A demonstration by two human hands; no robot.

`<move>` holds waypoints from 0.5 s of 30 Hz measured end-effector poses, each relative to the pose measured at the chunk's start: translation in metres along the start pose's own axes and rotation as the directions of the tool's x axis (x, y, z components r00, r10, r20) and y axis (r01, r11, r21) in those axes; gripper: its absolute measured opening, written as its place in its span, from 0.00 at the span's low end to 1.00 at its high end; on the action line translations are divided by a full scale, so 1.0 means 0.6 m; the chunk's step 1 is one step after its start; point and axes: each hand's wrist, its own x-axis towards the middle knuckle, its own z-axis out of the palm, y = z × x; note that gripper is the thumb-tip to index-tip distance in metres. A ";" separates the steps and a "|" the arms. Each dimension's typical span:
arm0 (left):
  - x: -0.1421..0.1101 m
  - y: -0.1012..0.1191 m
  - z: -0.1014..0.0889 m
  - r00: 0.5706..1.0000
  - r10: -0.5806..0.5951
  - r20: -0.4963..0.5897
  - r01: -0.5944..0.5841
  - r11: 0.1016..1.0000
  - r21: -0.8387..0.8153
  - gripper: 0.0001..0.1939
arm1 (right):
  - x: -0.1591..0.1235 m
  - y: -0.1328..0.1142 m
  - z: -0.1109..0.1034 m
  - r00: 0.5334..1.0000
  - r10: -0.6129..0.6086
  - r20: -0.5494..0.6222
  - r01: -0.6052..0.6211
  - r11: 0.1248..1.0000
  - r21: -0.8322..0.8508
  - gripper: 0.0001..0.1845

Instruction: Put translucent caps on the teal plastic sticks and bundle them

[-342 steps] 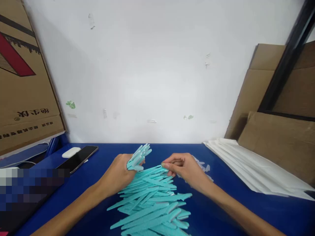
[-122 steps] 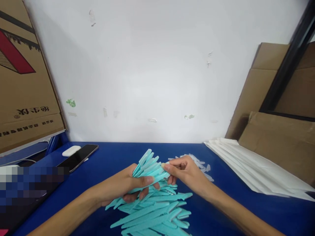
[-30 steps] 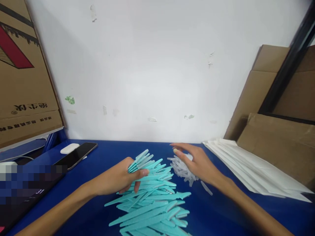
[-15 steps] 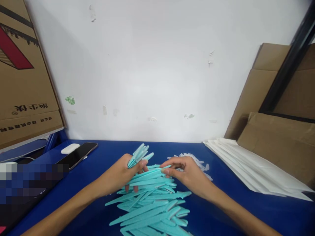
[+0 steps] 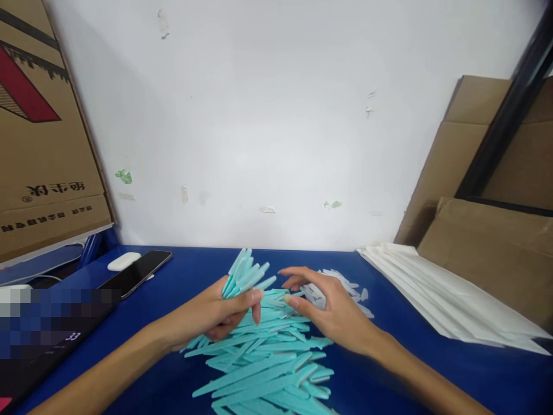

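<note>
My left hand (image 5: 227, 308) is closed around a bundle of slim turquoise plastic sticks (image 5: 247, 272), their ends fanning out above the fist. Below it spreads a heaped pile of the same flat, tapered sticks (image 5: 254, 374); their exact kind is unclear. Over the pile's far right side hovers my right hand (image 5: 326, 302), thumb and fingers apart, with nothing visible between them. Behind that hand lies a small heap of pale translucent pieces (image 5: 343, 282), partly hidden by it.
On the blue table (image 5: 147, 369) a phone (image 5: 138, 272) and a white case (image 5: 124, 261) lie at left, near a dark device (image 5: 56, 351) showing digits. White paper sheets (image 5: 432, 294) are stacked at right. Cardboard (image 5: 488, 248) leans there; a large carton (image 5: 47, 144) stands at left.
My right thumb and fingers have parted from the turquoise stick they pinched. My left hand has tilted, its thumb now lying along the bundle, which fans wider.
</note>
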 end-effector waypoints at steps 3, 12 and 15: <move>-0.005 -0.001 0.015 0.993 -0.085 0.080 0.087 0.996 -0.025 0.19 | -0.005 -0.010 0.008 1.000 -0.007 -0.011 0.008 0.999 0.050 0.28; -0.004 0.002 0.027 0.982 -0.108 0.156 0.112 0.993 -0.020 0.21 | -0.006 -0.023 0.039 0.995 0.097 -0.004 -0.092 0.957 0.276 0.11; -0.002 -0.001 0.020 0.988 -0.060 0.143 0.063 0.998 -0.016 0.25 | 0.000 -0.012 0.028 0.994 0.111 0.011 -0.110 0.959 0.261 0.12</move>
